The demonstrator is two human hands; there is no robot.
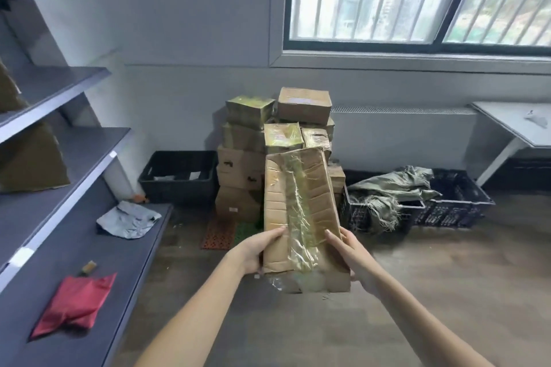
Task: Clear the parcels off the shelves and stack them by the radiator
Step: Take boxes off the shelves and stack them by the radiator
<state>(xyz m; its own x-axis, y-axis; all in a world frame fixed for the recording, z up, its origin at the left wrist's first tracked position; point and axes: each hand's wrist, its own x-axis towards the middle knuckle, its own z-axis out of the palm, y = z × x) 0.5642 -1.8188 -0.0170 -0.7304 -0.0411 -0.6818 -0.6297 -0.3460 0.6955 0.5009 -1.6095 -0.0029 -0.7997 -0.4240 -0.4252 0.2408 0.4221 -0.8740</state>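
Gripping the long taped parcel (301, 217) on either side, left hand (253, 250) and right hand (356, 259) curl their fingers around its edges.

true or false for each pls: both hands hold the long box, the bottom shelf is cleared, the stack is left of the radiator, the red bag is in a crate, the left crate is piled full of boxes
1. Both hands hold the long box. True: the left hand and right hand grip the long box at its sides.
2. The bottom shelf is cleared. False: a red bag and a grey bag lie on the bottom shelf.
3. The stack is left of the radiator. True: the stack stands at the left end of the radiator.
4. The red bag is in a crate. False: it lies on the bottom shelf.
5. The left crate is piled full of boxes. False: the left crate holds only a few scraps.
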